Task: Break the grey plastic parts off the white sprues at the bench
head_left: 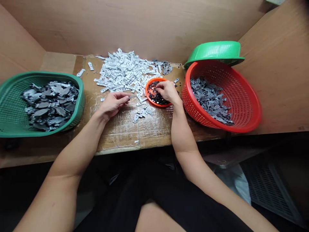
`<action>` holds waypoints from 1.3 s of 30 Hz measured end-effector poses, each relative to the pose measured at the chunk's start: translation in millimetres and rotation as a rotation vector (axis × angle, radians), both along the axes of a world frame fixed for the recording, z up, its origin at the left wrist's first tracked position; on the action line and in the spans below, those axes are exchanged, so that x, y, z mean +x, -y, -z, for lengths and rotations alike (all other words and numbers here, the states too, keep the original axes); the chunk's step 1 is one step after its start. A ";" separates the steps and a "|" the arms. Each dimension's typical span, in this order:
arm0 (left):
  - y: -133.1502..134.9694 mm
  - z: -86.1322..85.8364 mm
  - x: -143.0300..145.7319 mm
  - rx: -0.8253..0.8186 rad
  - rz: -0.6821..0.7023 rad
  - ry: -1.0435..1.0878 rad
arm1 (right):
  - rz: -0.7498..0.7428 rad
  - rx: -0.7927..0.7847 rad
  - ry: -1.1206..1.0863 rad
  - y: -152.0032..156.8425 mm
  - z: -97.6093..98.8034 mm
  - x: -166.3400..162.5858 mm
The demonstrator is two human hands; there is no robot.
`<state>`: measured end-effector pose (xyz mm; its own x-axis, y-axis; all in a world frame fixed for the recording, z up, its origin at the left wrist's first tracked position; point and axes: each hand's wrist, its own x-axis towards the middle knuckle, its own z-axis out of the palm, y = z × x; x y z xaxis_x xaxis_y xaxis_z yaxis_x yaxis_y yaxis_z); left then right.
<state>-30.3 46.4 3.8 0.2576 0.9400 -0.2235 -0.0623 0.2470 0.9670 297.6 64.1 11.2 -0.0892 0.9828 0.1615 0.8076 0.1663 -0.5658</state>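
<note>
My left hand [115, 103] is closed, pinching a small flat metal piece [132, 96] between thumb and fingertips above the bench. With fingers bent together, my right hand [167, 91] reaches into a small orange bowl [147, 91] of tiny dark round parts [158, 98]. Whether a part sits in its fingertips is hidden. Behind both hands spreads a big heap of light metal pieces [123, 71]. Several grey metal plates [143, 113] lie on the bench in front of the bowl.
On the left stands a green basket [80, 96] of dark assembled metal pieces [51, 103]. A red basket [243, 106] with grey plates [210, 100] is on the right, a bright green basket [217, 51] behind it. Cardboard walls [154, 29] enclose the bench [120, 135].
</note>
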 end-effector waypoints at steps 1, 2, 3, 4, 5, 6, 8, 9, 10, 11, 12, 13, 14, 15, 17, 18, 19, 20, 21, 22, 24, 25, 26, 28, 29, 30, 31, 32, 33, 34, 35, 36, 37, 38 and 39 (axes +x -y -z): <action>0.5 -1.4 -0.7 -0.015 0.004 0.006 | 0.002 0.002 -0.015 0.7 -1.0 0.5; 1.5 -2.9 -1.0 -0.030 0.015 0.008 | 0.003 0.000 -0.026 1.4 -2.0 0.8; 2.7 -4.6 -1.0 -0.044 0.028 0.011 | 0.006 -0.002 -0.033 2.0 -3.0 0.9; 4.1 -6.4 -0.5 -0.052 0.036 0.014 | 0.014 -0.003 -0.038 2.5 -3.7 0.8; 5.5 -8.1 0.4 -0.053 0.039 0.012 | 0.025 -0.003 -0.046 2.8 -4.3 0.7; 6.7 -9.6 1.6 -0.046 0.034 0.002 | 0.035 -0.004 -0.056 3.0 -4.7 0.7; 7.9 -11.9 4.1 -0.020 0.010 -0.037 | 0.040 -0.007 -0.094 2.9 -4.8 0.7; 7.8 -12.5 5.1 -0.004 -0.004 -0.060 | 0.032 -0.010 -0.120 2.8 -4.8 0.7; 7.3 -13.0 5.5 0.011 -0.017 -0.083 | 0.018 -0.017 -0.149 2.7 -4.8 0.7; 6.4 -13.2 5.5 0.025 -0.030 -0.103 | 0.002 -0.026 -0.179 2.7 -5.0 0.4; 5.3 -13.2 4.9 0.037 -0.046 -0.117 | -0.015 -0.037 -0.211 2.9 -5.5 -0.1; 4.0 -13.0 4.0 0.046 -0.064 -0.127 | -0.032 -0.048 -0.242 3.2 -6.3 -1.1; 2.8 -12.7 2.7 0.055 -0.086 -0.135 | -0.048 -0.055 -0.272 3.8 -7.6 -2.7; 1.6 -12.3 1.3 0.066 -0.107 -0.141 | -0.061 -0.056 -0.300 4.8 -9.3 -5.0; -0.4 -11.1 -1.2 0.098 -0.138 -0.152 | -0.075 -0.039 -0.355 7.9 -13.7 -12.6; -1.2 -10.4 -1.9 0.115 -0.147 -0.156 | -0.085 -0.033 -0.385 10.1 -16.1 -17.9; -1.9 -9.5 -2.3 0.130 -0.154 -0.158 | -0.102 -0.034 -0.419 12.8 -18.3 -24.5; -2.5 -8.4 -2.3 0.141 -0.160 -0.155 | -0.131 -0.043 -0.459 15.8 -20.3 -32.1; -3.0 -7.3 -2.0 0.143 -0.167 -0.147 | -0.172 -0.060 -0.505 19.0 -21.6 -40.6; -3.4 -6.2 -1.5 0.140 -0.172 -0.137 | -0.223 -0.085 -0.552 22.1 -22.1 -49.7; -3.8 -4.1 -0.5 0.133 -0.172 -0.127 | -0.322 -0.146 -0.628 27.0 -20.6 -68.2; -3.7 -3.4 -0.2 0.135 -0.175 -0.129 | -0.360 -0.176 -0.643 28.3 -18.5 -76.7; -3.5 -2.9 -0.2 0.143 -0.178 -0.138 | -0.389 -0.199 -0.642 28.7 -15.8 -84.1; -2.8 -2.9 -0.5 0.170 -0.190 -0.162 | -0.422 -0.216 -0.609 27.2 -9.2 -94.9; -2.4 -3.5 -0.7 0.182 -0.194 -0.171 | -0.431 -0.209 -0.590 25.5 -5.6 -98.2; -1.9 -4.3 -0.8 0.191 -0.194 -0.177 | -0.436 -0.199 -0.576 23.7 -2.3 -100.2; -1.4 -5.3 -0.8 0.195 -0.190 -0.179 | -0.438 -0.191 -0.566 21.9 0.7 -101.1; -0.8 -6.4 -0.5 0.194 -0.185 -0.179 | -0.437 -0.185 -0.558 20.3 3.2 -101.4; -0.4 -7.5 0.0 0.191 -0.180 -0.177 | -0.433 -0.183 -0.550 19.0 5.1 -101.2; 0.1 -8.6 0.6 0.185 -0.177 -0.173 | -0.428 -0.182 -0.542 18.1 6.4 -100.8; 0.5 -9.5 1.2 0.178 -0.177 -0.167 | -0.426 -0.183 -0.533 17.6 7.2 -100.4; 0.8 -10.4 1.9 0.170 -0.178 -0.161 | -0.429 -0.183 -0.523 17.4 7.4 -100.2; 1.0 -11.1 2.4 0.161 -0.180 -0.154 | -0.437 -0.183 -0.513 17.6 7.3 -100.2; 1.1 -11.6 2.8 0.152 -0.182 -0.149 | -0.446 -0.179 -0.503 18.0 7.0 -100.5; 1.0 -12.0 3.1 0.143 -0.183 -0.146 | -0.454 -0.172 -0.494 18.7 6.6 -101.2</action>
